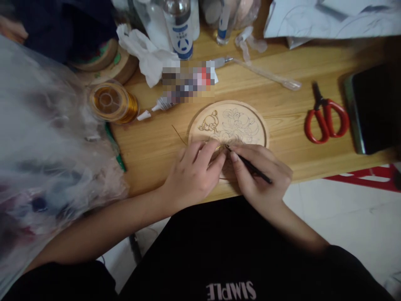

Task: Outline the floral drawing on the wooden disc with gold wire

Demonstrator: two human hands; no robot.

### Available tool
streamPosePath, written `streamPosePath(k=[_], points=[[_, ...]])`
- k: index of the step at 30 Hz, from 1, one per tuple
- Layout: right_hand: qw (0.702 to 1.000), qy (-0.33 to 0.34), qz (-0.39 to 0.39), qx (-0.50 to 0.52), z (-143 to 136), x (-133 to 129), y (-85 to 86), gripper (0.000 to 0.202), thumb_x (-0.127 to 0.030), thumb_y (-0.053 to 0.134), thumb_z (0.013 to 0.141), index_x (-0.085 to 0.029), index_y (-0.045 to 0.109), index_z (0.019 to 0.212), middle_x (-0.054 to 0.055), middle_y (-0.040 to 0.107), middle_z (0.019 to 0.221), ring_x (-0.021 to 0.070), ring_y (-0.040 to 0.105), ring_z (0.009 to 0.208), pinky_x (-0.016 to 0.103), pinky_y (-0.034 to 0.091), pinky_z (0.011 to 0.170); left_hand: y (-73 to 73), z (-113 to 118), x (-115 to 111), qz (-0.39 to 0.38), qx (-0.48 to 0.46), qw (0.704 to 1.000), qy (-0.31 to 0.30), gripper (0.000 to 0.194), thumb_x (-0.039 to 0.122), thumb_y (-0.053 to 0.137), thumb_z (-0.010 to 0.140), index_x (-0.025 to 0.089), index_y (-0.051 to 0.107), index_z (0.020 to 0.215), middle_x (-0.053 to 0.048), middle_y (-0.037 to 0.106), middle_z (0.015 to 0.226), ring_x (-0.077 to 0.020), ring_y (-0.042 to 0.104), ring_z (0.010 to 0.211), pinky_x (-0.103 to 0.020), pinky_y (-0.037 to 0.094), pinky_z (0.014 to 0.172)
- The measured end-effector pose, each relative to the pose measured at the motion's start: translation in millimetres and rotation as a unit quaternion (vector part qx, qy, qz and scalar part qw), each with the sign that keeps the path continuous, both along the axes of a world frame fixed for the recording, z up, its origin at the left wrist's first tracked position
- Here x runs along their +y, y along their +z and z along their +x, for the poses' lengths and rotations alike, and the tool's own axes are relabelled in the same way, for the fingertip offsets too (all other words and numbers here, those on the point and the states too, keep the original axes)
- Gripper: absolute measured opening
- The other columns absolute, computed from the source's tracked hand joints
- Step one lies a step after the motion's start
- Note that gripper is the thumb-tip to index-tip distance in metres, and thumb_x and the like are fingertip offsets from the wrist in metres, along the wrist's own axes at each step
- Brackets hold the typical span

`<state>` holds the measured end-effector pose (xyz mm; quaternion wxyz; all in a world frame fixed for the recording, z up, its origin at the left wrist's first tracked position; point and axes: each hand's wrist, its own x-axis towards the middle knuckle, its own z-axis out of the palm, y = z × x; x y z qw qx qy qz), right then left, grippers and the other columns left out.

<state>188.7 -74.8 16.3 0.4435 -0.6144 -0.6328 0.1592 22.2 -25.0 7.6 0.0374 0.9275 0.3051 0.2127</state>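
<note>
A round wooden plate with a raised rim lies on the table, carrying a line drawing of flowers and figures. Gold wire outlines the small figure at its upper left; the rest is thin dark line. My left hand rests over the plate's lower left, finger and thumb pinched on a thin gold wire whose loose end sticks out to the left. My right hand grips slim black tweezers, their tip meeting the wire at my left fingertips. Both hands hide the plate's lower part.
A spool of gold wire and a glue tube with its white cap off lie left. Bottles, tissue and a plastic dropper are behind. Red-handled scissors and a phone lie right; a plastic bag bulges left.
</note>
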Motion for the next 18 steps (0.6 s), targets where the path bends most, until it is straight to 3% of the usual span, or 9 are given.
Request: streamPosePath(k=[7,14,18], points=[[0.997,0.064,0.027,-0.014,26.0,3.8,6.1,0.029,-0.008,0.069,0.083,-0.023,0.073,0.107,0.007,0.078,0.097,0.0187,0.075,0.087,0.033,0.065,0.076,-0.7,-1.5,2.1,0.019,-0.003,1.000,-0.006,0.023,0.019,0.057,0.093,0.014,0.064,0.115,-0.013,0.066,0.115,-0.0249,0.061,0.102,-0.037,0.048,0.080],[0.975,0.206,0.037,-0.068,44.2,22.7,8.4,0.019,-0.009,0.070,0.084,-0.012,0.073,0.102,0.013,0.078,0.099,0.0200,0.076,0.094,0.031,0.065,0.081,2.9,0.4,0.2,0.028,0.005,1.000,0.006,0.022,0.016,0.056,0.092,0.014,0.066,0.111,-0.011,0.070,0.112,-0.0234,0.063,0.100,-0.036,0.039,0.078],[0.970,0.223,0.040,-0.092,44.1,27.4,6.9,0.020,-0.011,0.069,0.086,-0.015,0.073,0.104,0.013,0.078,0.102,0.0195,0.076,0.094,0.030,0.065,0.080,3.3,1.5,-1.0,0.035,0.003,0.999,0.022,0.021,0.016,0.056,0.092,0.015,0.068,0.109,-0.008,0.072,0.109,-0.0218,0.063,0.098,-0.036,0.037,0.081]])
